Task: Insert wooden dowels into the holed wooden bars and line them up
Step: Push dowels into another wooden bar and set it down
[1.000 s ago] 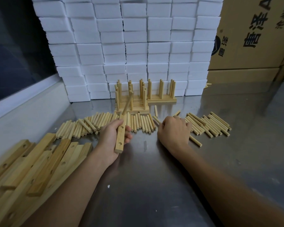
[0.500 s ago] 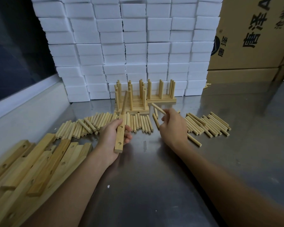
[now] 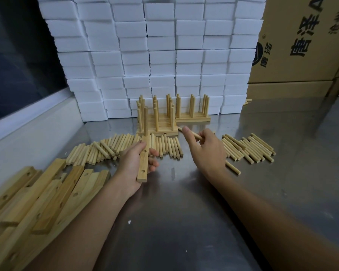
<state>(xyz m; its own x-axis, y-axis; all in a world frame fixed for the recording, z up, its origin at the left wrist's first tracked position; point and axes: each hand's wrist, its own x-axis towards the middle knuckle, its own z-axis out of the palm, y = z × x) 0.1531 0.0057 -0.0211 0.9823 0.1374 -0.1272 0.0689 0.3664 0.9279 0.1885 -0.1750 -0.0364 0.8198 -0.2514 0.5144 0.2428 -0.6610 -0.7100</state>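
Note:
My left hand [image 3: 134, 166] grips a holed wooden bar [image 3: 143, 163] above the metal table, one dowel [image 3: 145, 120] standing upright in its far hole. To its right, my right hand [image 3: 207, 151] pinches a loose dowel [image 3: 192, 133] lifted off the table and pointing left. Loose dowels lie in a row [image 3: 125, 148] behind my left hand and in a second pile [image 3: 249, 148] right of my right hand. Finished bars with upright dowels [image 3: 159, 116] stand lined up at the back, a second group [image 3: 193, 110] beside them. Empty holed bars [image 3: 37, 198] are heaped at lower left.
A wall of white foam blocks [image 3: 155, 55] closes the back of the steel table [image 3: 184, 222]. Cardboard boxes [image 3: 301, 45] stand at the back right. A white ledge [image 3: 27, 122] and dark window run along the left. One stray dowel [image 3: 232, 168] lies near my right wrist.
My right hand picked a dowel from the table and raised it, moving up and to the right. My left hand tilted the bar so its dowel now stands upright.

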